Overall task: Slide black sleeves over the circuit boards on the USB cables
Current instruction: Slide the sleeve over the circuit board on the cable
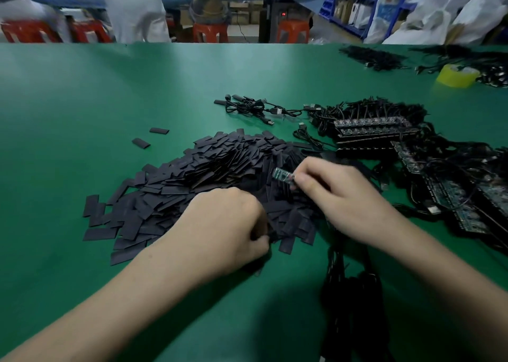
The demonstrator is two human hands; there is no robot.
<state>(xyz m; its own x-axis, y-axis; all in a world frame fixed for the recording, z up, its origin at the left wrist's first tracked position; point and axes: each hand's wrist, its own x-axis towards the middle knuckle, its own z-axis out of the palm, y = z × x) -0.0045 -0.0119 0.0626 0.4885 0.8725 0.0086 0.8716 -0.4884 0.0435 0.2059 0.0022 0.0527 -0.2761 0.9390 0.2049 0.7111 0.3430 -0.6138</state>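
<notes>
A large heap of flat black sleeves lies on the green table in front of me. My left hand rests on the near edge of the heap, fingers curled down onto a sleeve there; the fingertips are hidden. My right hand pinches a small green circuit board by one end, holding it bare just above the heap. Its black cable runs under my right hand toward me. Rows of bare circuit boards with cables lie stacked at the right.
Several sleeved USB cables lie beyond the heap. Two loose sleeves sit to the left. A yellow tape roll and more cable piles are at the far right. A dark cable bundle lies near me. People and red stools stand beyond the table.
</notes>
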